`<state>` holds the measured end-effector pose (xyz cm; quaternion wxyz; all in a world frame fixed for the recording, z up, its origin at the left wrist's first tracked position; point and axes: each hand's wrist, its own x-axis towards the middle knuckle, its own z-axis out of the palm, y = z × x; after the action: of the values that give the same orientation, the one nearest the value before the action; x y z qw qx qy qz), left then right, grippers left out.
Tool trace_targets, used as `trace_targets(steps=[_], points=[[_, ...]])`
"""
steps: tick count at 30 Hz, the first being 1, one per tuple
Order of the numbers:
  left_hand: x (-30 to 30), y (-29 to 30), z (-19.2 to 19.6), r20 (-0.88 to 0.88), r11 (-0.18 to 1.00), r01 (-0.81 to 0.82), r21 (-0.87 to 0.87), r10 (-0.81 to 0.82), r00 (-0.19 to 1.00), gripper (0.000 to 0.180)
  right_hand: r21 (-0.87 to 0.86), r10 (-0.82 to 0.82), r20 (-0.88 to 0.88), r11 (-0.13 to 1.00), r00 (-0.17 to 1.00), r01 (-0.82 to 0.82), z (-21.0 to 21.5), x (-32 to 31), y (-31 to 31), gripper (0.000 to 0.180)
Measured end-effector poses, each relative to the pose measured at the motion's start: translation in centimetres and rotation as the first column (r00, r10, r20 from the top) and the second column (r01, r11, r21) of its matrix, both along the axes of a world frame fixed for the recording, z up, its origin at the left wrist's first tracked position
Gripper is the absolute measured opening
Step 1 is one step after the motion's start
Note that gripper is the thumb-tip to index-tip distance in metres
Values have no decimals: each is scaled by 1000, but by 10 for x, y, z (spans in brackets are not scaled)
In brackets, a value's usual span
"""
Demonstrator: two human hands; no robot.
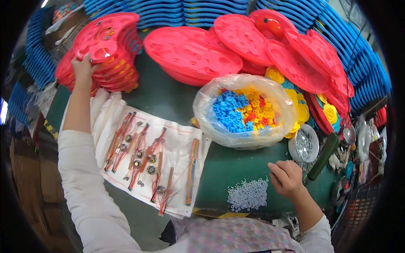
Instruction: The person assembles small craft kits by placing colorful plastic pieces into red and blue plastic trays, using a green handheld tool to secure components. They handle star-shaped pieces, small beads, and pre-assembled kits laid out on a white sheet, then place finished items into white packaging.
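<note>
At the far left, my left hand (pixel 82 69) grips the front edge of the top red plastic shell (pixel 90 36) in a stack. Some thin wires and small parts lie on that shell. My right hand (pixel 287 178) is held over the green table at the right, its fingers curled together; whatever they hold, if anything, is hidden. Just left of it lies a heap of small pale rings (pixel 248 195). Beyond it stands a white tub (pixel 314 157) of small shiny pieces, with a dark green-handled tool (pixel 324 156) beside it.
Wired circuit strips and small speakers (pixel 151 170) lie on white sheeting (pixel 122 179). A clear plastic bag (pixel 204 111) holds blue, yellow and red star-shaped pieces. More red shells (pixel 190 52) and yellow flower-shaped parts (pixel 302 111) lie behind. Blue stacked trays (pixel 160 12) line the back.
</note>
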<state>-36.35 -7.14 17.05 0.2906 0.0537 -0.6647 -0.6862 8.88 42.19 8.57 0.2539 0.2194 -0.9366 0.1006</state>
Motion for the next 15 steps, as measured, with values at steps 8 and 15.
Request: trace_targets(steps=[8, 15], points=[[4, -109, -41, -231, 975, -155, -163, 115, 966, 38, 23, -76, 6, 997, 997, 76, -11, -16, 34, 30], [240, 183, -55, -80, 470, 568, -676, -813, 577, 28, 147, -438, -48, 886, 898, 440, -11, -45, 100, 24]])
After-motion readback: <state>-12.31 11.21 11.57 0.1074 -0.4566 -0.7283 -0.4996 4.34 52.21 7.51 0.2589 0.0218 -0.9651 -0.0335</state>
